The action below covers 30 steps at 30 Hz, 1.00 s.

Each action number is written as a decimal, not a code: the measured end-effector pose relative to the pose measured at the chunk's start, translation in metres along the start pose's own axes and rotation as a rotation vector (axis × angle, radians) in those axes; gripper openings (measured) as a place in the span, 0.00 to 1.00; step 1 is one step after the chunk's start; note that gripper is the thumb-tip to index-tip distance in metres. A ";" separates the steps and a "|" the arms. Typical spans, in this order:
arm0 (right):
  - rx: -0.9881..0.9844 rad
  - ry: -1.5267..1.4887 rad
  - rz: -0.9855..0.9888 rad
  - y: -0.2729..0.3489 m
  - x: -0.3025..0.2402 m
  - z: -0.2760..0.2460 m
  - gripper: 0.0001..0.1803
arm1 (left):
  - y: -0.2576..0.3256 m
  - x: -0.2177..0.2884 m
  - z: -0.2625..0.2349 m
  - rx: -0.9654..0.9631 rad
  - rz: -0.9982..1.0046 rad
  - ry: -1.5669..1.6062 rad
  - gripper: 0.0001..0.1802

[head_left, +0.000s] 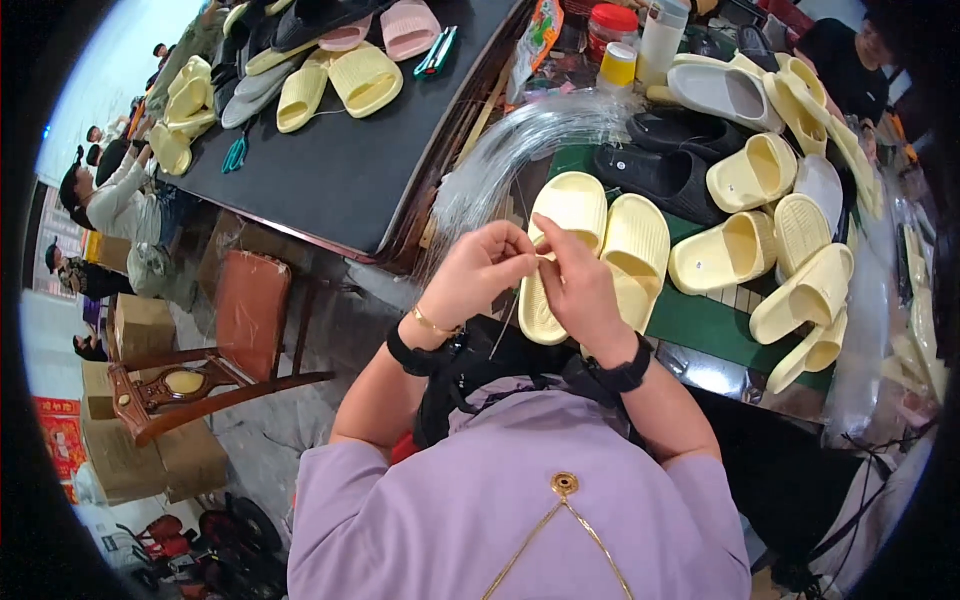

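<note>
Yellow slippers (598,250) lie paired on the worktop (705,325) as our left hand (478,272) and right hand (578,285), fingers pinched on a thin clear tie (545,257), should keep it taut.

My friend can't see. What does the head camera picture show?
Two bare hands, left hand and right hand, meet over a pair of pale yellow foam slippers on a green table, pinching something too small to tell. More yellow, black and grey slippers lie around.
</note>
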State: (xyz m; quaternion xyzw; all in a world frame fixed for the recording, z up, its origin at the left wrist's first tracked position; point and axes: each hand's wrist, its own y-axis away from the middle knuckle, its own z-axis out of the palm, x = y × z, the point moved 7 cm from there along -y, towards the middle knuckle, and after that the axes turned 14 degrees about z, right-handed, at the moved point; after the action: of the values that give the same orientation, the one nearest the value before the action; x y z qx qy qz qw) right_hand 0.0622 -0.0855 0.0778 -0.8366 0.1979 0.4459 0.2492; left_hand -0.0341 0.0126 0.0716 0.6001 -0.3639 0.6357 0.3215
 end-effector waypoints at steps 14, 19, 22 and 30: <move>-0.151 -0.177 0.084 0.005 0.014 0.004 0.07 | -0.060 -0.067 -0.047 0.095 -0.128 -0.072 0.18; -0.307 -0.225 0.086 0.021 0.006 0.003 0.07 | -0.089 -0.110 -0.068 0.157 -0.240 0.036 0.27; -0.416 -0.234 0.116 0.035 0.004 -0.004 0.07 | -0.091 -0.116 -0.073 0.191 -0.232 0.042 0.29; -0.434 -0.386 0.145 0.054 0.009 -0.033 0.08 | -0.087 -0.105 -0.072 0.278 -0.166 0.036 0.31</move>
State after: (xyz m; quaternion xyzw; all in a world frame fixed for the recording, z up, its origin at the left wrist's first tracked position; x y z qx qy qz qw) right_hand 0.0584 -0.1488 0.0728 -0.7538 0.1060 0.6452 0.0649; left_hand 0.0094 0.1223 -0.0277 0.6552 -0.2156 0.6620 0.2931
